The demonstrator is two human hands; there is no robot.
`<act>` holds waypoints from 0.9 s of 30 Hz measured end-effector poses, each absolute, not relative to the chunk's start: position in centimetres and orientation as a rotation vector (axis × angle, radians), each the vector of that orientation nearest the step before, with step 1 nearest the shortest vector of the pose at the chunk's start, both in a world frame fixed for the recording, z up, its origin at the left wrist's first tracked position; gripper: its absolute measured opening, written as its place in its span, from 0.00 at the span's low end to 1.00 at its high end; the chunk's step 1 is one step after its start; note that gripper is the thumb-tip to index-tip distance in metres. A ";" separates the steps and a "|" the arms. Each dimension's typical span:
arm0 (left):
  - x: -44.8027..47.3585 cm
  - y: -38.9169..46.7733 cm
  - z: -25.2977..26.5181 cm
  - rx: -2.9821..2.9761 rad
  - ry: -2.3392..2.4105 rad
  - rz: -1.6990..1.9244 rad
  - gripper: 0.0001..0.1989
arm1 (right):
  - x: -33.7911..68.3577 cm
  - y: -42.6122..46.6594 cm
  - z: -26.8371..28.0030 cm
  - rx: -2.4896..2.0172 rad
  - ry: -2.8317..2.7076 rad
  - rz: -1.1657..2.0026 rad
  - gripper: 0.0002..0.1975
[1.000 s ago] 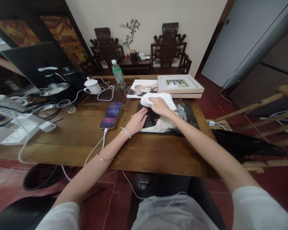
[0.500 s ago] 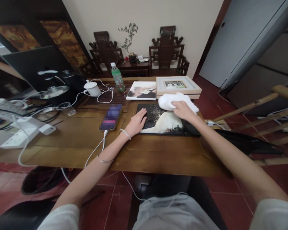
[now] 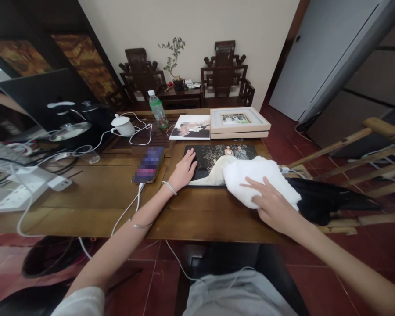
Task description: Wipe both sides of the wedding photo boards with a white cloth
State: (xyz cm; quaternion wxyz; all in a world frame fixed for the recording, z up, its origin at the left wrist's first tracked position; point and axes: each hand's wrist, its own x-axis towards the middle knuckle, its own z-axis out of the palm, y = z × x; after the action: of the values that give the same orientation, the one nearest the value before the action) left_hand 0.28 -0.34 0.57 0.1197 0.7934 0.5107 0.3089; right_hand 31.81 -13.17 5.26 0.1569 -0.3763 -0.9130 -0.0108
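A dark photo panel [image 3: 206, 160] lies flat on the wooden table, its picture showing a couple and a long white dress train. My left hand [image 3: 183, 169] rests flat on the panel's left edge with its fingers stretched out. A fluffy white cloth [image 3: 250, 173] covers the panel's lower right part and hangs over its near edge. On top of the cloth is my right hand [image 3: 272, 205], gripping it with the fingers spread across its surface. The panel's right end is hidden under the cloth.
Behind the panel are a white-edged photo panel [image 3: 191, 127] and stacked light wooden frames [image 3: 240, 123]. A charging phone [image 3: 148, 164] lies left, near a green bottle [image 3: 158, 109], lidded white cup [image 3: 123, 126] and power strip [image 3: 21, 188]. A wooden chair [image 3: 345, 145] stands right.
My right hand has moved the cloth from the panel's far right edge toward me, to the near right corner, uncovering the pictured couple. My left hand stays on the panel.
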 end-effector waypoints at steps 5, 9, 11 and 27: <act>-0.1 -0.1 0.5 2.344 1.508 0.879 0.24 | 31.9 -8.0 5.7 -1.222 -2.563 -0.049 0.15; -0.3 -0.1 0.5 2.380 1.482 0.852 0.25 | 31.9 -2.5 6.7 -1.385 -2.546 -0.081 0.13; -0.5 -0.1 0.4 2.388 1.472 0.846 0.24 | 31.9 -0.1 7.1 -1.448 -2.541 -0.083 0.11; -0.1 -0.2 0.0 2.354 1.528 0.837 0.23 | 32.2 -13.3 5.6 -1.118 -2.607 0.001 0.16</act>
State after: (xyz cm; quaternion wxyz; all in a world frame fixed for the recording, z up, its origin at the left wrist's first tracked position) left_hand -0.08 -0.24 0.03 0.1061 0.7993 0.5187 0.2841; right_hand 32.23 -13.32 5.62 0.1517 -0.3897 -0.9084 0.0004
